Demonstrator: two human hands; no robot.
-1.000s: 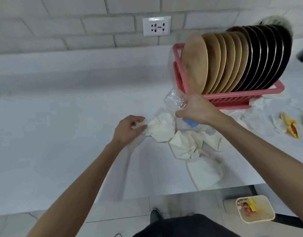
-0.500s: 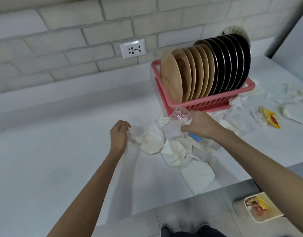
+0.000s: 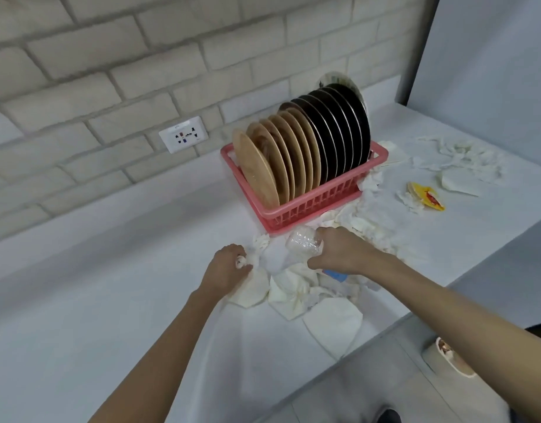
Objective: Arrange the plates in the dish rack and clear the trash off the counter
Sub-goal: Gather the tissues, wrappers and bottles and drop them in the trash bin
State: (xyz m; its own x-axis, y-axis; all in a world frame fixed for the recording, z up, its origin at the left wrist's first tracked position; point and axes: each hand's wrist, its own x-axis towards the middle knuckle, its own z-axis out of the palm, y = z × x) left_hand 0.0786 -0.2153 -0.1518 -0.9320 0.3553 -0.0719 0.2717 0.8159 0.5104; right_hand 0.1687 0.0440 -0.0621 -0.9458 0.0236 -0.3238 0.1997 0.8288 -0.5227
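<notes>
So the left hand is curled tight around a wad of crumpled white paper napkin, and the right hand is wrapped around a crushed clear plastic bottle with a blue cap, held just above the heap of loose white napkins on the smooth white counter. Right behind the hands sits the pink plastic dish rack, plates all standing on edge: about seven round tan wooden plates in front, about seven round black plates behind (rims blur together, so don't quote me), plus one pale patterned plate at the very back. One yellow wrapper and more shredded tissue lie well off to the right. Pale brick wall, one white wall socket, one cream bin on the floor.
</notes>
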